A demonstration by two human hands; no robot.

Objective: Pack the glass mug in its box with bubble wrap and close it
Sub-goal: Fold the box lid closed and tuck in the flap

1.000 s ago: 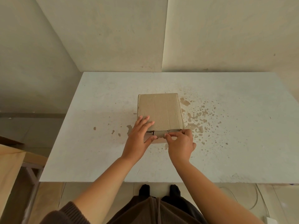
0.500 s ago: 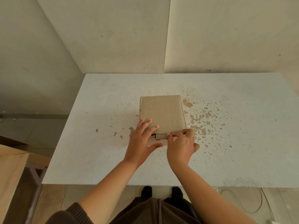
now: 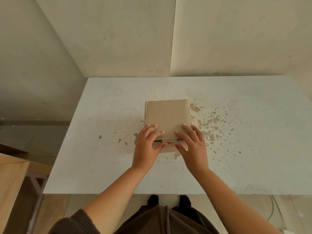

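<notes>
i see the table [image 3: 236, 166], stained right of centre. box [image 3: 167, 119] sits mid-table, lid down, long axis running away from me. left hand [image 3: 146, 149] and right hand [image 3: 194, 149] lie flat, fingers spread, pressing its near edge.

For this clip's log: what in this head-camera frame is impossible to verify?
- Mug and bubble wrap: neither shows in the head view; the closed lid of the cardboard box hides whatever is inside.
- Front tuck flap: mostly covered by the left hand and right hand; a thin dark gap shows, so full closure is unclear.
- Box's far and side walls: hidden by its own top.
- Table underside: out of view.
</notes>
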